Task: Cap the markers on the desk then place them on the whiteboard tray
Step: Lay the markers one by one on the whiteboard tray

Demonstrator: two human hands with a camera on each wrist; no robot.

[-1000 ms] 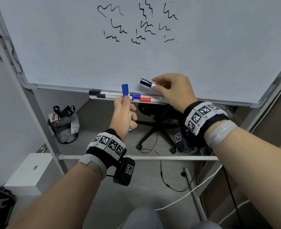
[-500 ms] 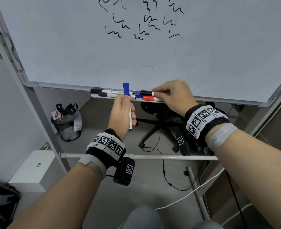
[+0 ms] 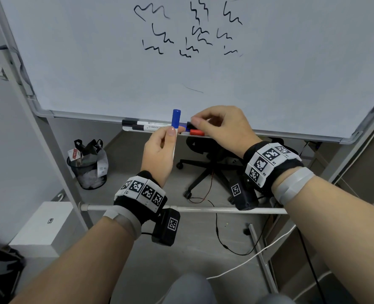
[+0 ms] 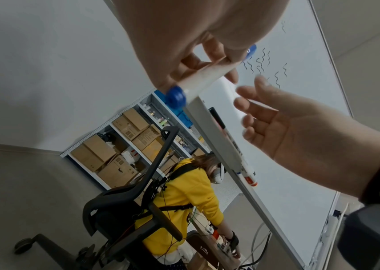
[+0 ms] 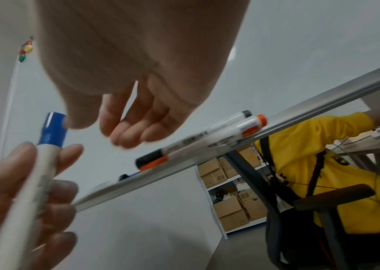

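Right hand (image 3: 221, 128) has come off the black-capped marker (image 5: 152, 157); its fingers hang loose and empty, the marker now lying on the whiteboard tray (image 3: 129, 129). Our left hand (image 3: 159, 154) grips the capped blue marker (image 3: 176, 119) upright just before the tray, next to go down.
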